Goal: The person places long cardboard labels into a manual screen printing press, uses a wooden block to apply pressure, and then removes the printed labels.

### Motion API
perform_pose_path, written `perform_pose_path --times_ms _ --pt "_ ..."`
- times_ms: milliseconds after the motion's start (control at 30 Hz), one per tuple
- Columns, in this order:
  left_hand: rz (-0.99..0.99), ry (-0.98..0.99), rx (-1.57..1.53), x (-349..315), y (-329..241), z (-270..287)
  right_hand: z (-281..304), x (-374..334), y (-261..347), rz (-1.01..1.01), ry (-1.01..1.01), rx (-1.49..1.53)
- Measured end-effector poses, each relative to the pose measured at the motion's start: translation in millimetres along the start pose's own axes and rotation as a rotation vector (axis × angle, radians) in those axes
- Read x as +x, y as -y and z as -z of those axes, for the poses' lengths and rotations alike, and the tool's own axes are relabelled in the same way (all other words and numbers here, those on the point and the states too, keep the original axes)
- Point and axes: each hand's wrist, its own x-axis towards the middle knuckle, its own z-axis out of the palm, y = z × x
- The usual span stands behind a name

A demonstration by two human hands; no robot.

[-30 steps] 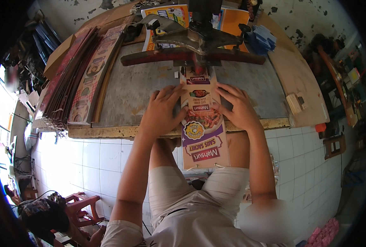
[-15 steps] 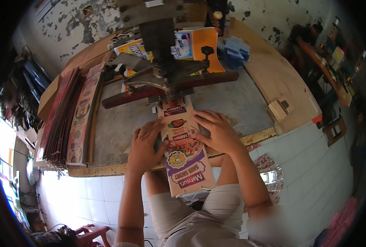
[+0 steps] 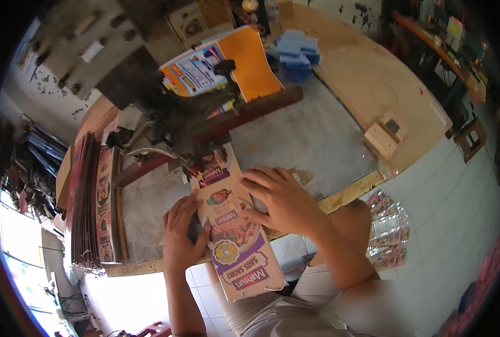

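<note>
A long printed cardboard strip (image 3: pixel 232 222), cream with purple bands and food pictures, lies over the table's front edge. Its far end runs under the head of a dark metal press (image 3: pixel 174 132), and its near end overhangs my lap. Two small string loops show at that near end. Along the strip's left edge rests my left hand (image 3: pixel 183 233), fingers stretched out and thumb touching the card. My right hand (image 3: pixel 281 197) lies opposite, fingers spread against the right edge, thumb on the printed face. The strip's far tip is hidden beneath the press.
Folded printed cardboard strips (image 3: pixel 87 208) stand in a stack at the left. Behind the press lie an orange printed sheet (image 3: pixel 253 64) and blue packets (image 3: pixel 298 53). A wooden block (image 3: pixel 383 137) sits at the right. Printed sachets (image 3: pixel 389 230) lie on the tiled floor; another person is at far right.
My view has tilted and shifted, so press and table appear turned. Both hands stay at the strip's edges, with little change against it. My right knee now shows further out to the right.
</note>
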Motion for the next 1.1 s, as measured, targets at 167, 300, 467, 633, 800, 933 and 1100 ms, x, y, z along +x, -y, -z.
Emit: perform_pose_path --times_ms 167,300,467,633,800,933,1100 --pt "-0.008 0.048 0.054 0 3 -6 -8 -6 -3 -0.014 -0.050 0.022" --pt "-0.052 0.020 0.048 3 7 -9 -9 -4 -5 0.010 -0.109 0.055" --pt "-0.061 0.032 0.031 4 9 -6 -6 -2 -6 0.016 -0.102 0.086" --pt "0.010 0.031 0.044 7 2 -8 -10 -2 -8 -0.008 -0.084 0.045" --pt "-0.040 0.021 0.045 6 4 -7 -4 -2 -5 -0.013 -0.043 0.077" --pt "-0.065 0.034 0.042 5 6 -6 1 -3 -4 -0.021 -0.021 0.115" --pt "-0.005 0.039 0.054 4 0 -7 -8 -4 -5 -0.016 -0.080 0.074"
